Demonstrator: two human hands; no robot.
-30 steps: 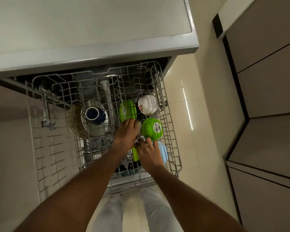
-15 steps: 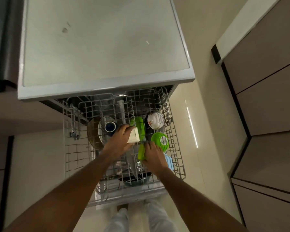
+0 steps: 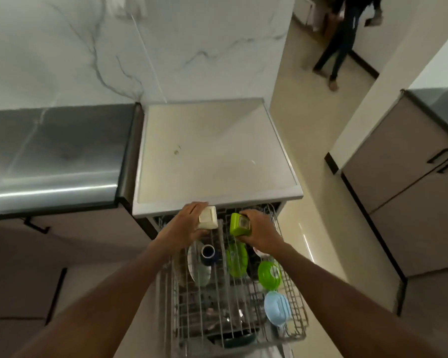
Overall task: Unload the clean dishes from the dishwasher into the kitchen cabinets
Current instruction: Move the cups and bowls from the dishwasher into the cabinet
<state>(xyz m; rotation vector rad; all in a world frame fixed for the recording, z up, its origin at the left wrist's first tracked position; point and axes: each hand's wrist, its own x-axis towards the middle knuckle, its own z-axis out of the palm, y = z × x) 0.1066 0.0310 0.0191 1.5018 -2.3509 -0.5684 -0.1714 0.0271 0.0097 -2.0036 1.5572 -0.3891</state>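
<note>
Two hands are raised over the far end of the pulled-out dishwasher rack, just in front of the dishwasher's pale top. The left hand grips a cream square container, its fingers curled round the far side and the container's flat face turned toward the camera. The right hand holds a green square container, fingers wrapped over its right side. The two containers are near each other but apart, both clear of the wire rack below.

In the rack, along its left side, a pale plate stands on edge with a dark blue cup lying against it, mouth toward the camera. Near the middle a green plate stands upright. At the right side a green bowl lies tilted, and nearer the front right corner sits a light blue bowl. A dark dish shows at the rack's front edge; what lies in the rack's blurred centre cannot be made out.

Left of the dishwasher runs a steel counter beneath a marble wall. On the right stand grey cabinets with dark handles. At the top right, another person's legs are on the floor, well apart from the dishwasher.
</note>
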